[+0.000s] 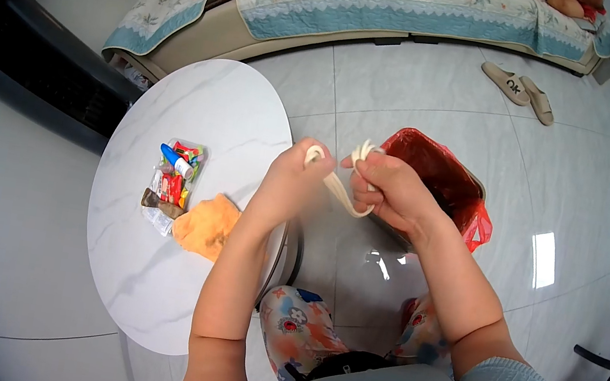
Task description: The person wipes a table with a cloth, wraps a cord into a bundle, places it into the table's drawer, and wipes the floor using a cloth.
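Observation:
A cream-coloured cord [348,200], looped into a small bundle, stretches between my two hands in the head view. My left hand [292,182] is closed around one looped end, and part of that hand is blurred. My right hand [397,192] pinches the other side, with several loops standing up above its fingers. The cord sags in a curve between them. Whether it is a cable or a plain cord I cannot tell. Behind and beside my right hand stands a bin [476,183] lined with a red plastic bag [415,138].
On the round white table [127,274] lie an orange cloth [206,227] and a clear tray of small colourful packets [171,188]. A sofa [302,1] with floral covers runs along the back. Beige slippers [506,83] lie on the tiled floor; a black metal stand [605,363] is at right.

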Motion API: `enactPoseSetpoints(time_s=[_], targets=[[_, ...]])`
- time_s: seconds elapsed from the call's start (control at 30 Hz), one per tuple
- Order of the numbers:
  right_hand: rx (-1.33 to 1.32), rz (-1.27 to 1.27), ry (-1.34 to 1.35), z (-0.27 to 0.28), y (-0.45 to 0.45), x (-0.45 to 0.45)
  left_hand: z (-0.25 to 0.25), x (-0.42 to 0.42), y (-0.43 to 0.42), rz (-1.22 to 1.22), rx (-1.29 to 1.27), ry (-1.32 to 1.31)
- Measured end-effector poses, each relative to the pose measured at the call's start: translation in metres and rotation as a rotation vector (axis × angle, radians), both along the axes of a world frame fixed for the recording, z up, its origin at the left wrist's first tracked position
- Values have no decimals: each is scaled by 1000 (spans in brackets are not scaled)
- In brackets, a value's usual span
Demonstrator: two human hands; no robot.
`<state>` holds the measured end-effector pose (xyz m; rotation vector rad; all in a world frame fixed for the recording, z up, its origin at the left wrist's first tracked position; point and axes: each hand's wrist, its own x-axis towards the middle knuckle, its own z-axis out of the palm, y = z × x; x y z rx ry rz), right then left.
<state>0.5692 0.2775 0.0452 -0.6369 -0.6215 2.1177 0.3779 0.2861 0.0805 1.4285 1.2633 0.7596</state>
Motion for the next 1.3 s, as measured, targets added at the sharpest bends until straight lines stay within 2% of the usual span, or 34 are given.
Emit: enactPoseSetpoints(time_s=[0.07,0.1,0.17,0.2,0.27,0.33,0.4,0.43,0.5,0.53,0.6,0.63,0.7,0.83,0.9,0.93,1.0,1.1,1.13,1.2,1.23,1.3], targets=[[96,103,-164,2,-4,-3,8,2,-3,-31,4,35],[97,103,-165,4,-6,-6,9,3,-4,-63,8,70],[253,215,-465,7,-8,-10,4,2,-4,-70,53,85],[253,215,-464,10,-9,-11,2,1,-4,-78,97,101],[462,370,-588,14,-11,-11,4,0,-5,-114,73,165],[452,374,-581,14,-13,-11,8,1,-6,-151,47,230],[443,379,-574,12,-13,-11,14,4,-8,-277,295,335],[385,396,-526,10,-11,-9,19,6,-10,-278,295,335],[330,411,-480,11,-11,-7,28,11,-15,-258,-87,73],[277,345,-427,15,-12,-6,32,12,-15,-258,-85,72],[224,281,-373,17,-12,-3,38,13,-15,-518,5,-18],[227,279,-307,16,-11,-1,36,13,-15,-516,6,-17],[229,277,-239,14,-9,-1,30,11,-16,-384,88,228],[275,179,-389,20,-10,-5,26,12,-16,-253,120,374],[299,150,-428,21,-11,-9,19,12,-17,-171,336,569],[329,153,-489,17,-10,-12,14,11,-17,-171,336,569],[358,156,-551,4,-8,-16,6,9,-15,-220,653,931],[407,121,-552,-6,-7,-18,3,13,-17,-149,774,927],[326,86,-521,-3,-6,-18,5,15,-18,-149,773,927],[245,50,-490,0,-6,-18,11,18,-19,-113,657,757],[317,-23,-532,1,-7,-19,11,18,-18,-113,657,756],[390,-98,-573,3,-7,-18,14,14,-14,-18,450,691]])
